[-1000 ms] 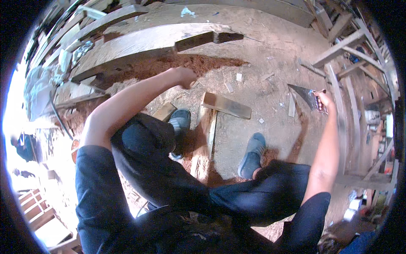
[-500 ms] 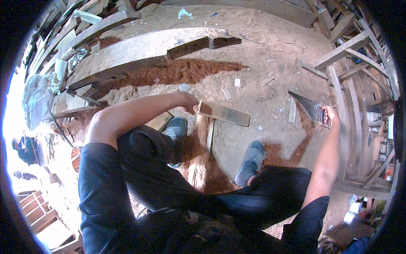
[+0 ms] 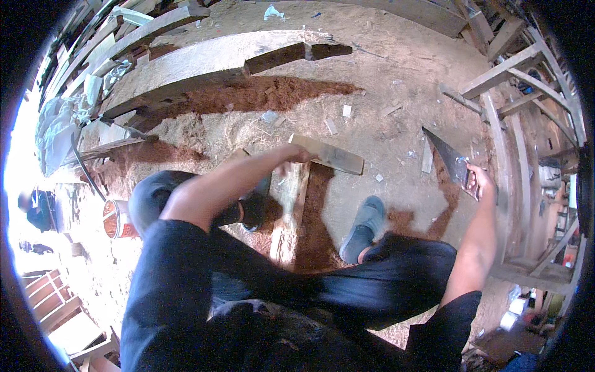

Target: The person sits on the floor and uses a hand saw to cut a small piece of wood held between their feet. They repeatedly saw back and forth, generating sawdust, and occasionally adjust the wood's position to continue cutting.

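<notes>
In my right hand (image 3: 477, 182) is the handle of a handsaw (image 3: 451, 156), its dark blade pointing away and to the left over the ground. My left hand (image 3: 296, 155) is at the near left edge of a short wooden board (image 3: 334, 156); its fingers are smeared and partly hidden, so their grip does not show. The board lies crosswise over the far end of an upright-looking or lengthwise timber (image 3: 289, 217) between my legs. I cannot tell how that timber is supported. The saw blade is well apart from the board.
A long thick plank (image 3: 204, 65) lies ahead with reddish sawdust along it. Stacked lumber (image 3: 93, 56) and a plastic bag (image 3: 57, 133) are at left, near a bucket (image 3: 118, 219). A wooden frame (image 3: 496, 133) stands at right. Offcuts (image 3: 330, 126) litter the ground.
My left hand has moved from the board's left end to its near edge. My left knee has swung outward to the left. The right hand still holds the saw.
</notes>
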`<state>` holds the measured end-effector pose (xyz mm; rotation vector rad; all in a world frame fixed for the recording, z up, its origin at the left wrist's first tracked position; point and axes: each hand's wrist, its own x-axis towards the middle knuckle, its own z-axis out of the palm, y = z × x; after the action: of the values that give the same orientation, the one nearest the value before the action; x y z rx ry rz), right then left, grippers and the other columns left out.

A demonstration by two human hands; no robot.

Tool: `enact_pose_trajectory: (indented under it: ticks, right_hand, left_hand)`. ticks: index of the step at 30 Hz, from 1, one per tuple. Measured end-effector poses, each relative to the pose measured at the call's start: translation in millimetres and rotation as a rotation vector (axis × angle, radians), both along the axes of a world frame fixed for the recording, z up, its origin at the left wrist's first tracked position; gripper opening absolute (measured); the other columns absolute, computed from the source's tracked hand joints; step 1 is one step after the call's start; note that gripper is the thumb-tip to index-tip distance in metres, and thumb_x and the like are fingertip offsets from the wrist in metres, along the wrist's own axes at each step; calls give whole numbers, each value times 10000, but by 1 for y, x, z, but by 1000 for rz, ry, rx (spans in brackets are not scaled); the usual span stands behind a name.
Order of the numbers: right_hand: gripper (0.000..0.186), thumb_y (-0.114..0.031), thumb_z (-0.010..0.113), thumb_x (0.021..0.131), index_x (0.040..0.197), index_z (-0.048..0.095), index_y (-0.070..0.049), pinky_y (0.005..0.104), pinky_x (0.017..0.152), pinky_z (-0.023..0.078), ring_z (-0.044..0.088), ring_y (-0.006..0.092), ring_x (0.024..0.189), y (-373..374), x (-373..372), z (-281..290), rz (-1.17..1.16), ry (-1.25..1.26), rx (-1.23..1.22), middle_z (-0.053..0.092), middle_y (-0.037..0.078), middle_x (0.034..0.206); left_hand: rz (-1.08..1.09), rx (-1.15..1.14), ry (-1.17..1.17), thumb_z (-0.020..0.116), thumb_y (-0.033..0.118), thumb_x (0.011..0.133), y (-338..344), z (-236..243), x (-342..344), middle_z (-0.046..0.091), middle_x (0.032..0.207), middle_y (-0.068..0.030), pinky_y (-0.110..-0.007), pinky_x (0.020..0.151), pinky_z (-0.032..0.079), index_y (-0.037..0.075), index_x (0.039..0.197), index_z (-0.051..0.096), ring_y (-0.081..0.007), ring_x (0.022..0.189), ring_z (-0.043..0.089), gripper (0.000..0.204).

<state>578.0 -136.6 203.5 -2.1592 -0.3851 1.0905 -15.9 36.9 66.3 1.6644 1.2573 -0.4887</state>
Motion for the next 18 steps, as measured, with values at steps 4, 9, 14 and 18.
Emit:
enact_pose_trajectory:
  ticks: [4, 9, 14, 18]
  right_hand:
    - [328, -291, 715, 888, 700, 461, -202, 281, 399, 346, 388, 93, 428, 23, -17, 2, 45, 59, 20, 402, -70, 560]
    - [226, -307, 644, 927, 785, 509, -195, 323, 429, 407, 376, 86, 432, 5, -23, 6, 116, 47, -47, 388, -76, 549]
    - [131, -262, 625, 932, 860, 556, -178, 311, 406, 379, 380, 85, 424, 17, -33, 6, 161, 51, -67, 403, -64, 560]
    - [187, -247, 635, 922, 782, 545, -162, 312, 393, 354, 393, 86, 417, 18, -36, 5, 151, -14, -48, 423, -59, 548]
  left_hand:
    - [1018, -508, -392, 505, 835, 806, -19, -90, 44, 556, 1322, -306, -707, 801, 514, 85, 1537, 340, -543, 1121, 587, 1060]
    - [1674, -331, -539, 756, 732, 703, -55, -120, 132, 481, 1414, -272, -565, 895, 540, -85, 1424, 367, -471, 1117, 606, 1156]
    - [1466, 25, -180, 871, 649, 612, -12, -209, 117, 447, 1440, -267, -535, 999, 503, -96, 1425, 305, -472, 1180, 582, 1240]
    - [1355, 94, 164, 897, 619, 575, 24, -229, 112, 421, 1448, -277, -538, 1036, 480, -59, 1470, 248, -470, 1238, 546, 1296]
